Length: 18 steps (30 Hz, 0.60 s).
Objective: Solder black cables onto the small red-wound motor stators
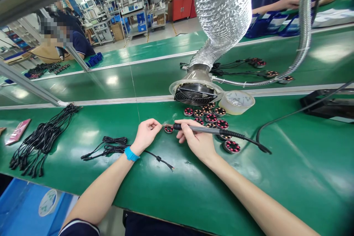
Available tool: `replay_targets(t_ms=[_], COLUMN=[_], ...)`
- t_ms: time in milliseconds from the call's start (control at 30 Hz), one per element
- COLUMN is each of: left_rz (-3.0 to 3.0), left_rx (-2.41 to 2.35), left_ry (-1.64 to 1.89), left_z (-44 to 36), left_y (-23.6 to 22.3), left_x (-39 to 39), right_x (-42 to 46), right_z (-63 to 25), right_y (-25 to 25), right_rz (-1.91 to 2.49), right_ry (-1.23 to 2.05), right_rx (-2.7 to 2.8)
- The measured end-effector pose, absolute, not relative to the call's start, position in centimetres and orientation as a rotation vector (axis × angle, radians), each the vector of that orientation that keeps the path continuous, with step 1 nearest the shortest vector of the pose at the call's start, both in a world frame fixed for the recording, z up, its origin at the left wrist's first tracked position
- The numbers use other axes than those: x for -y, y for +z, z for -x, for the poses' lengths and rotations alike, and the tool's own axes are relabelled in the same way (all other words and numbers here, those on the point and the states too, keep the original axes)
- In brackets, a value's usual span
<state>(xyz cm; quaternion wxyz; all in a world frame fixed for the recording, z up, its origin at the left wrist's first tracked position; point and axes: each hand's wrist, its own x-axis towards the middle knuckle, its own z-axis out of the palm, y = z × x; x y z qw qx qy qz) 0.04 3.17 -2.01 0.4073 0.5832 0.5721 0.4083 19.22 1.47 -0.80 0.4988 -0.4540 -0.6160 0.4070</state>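
My right hand (197, 141) is closed round a soldering iron (218, 131), held like a pen, its tip over a small round red-and-black part (168, 129) on the green bench. My left hand (147, 133) is pinched just left of that part, on something thin I cannot make out. A blue band sits on my left wrist. Several more round parts (210, 117) lie in a cluster behind the iron, one (231, 146) lies nearer me. A black cable (110, 147) lies below my left forearm.
A fume fan (195, 94) on a silver duct (221, 14) stands right behind the parts, beside a round plastic tub (238, 101). A bundle of black cables (41, 142) lies at the left. Other people sit at the far benches. A blue bin (30, 206) is at the lower left.
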Motion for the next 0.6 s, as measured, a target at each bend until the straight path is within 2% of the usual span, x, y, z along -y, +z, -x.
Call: replay_targets(t_ms=[600], left_rz=[-1.459], left_rx=[-1.457], left_ry=[1.030], left_z=[-0.21], left_y=[-1.62], left_x=[-2.98], right_x=[-1.36], right_z=[-19.24], right_y=[-0.92], right_rz=[1.101], right_ry=[0.970], right_rx=[1.482])
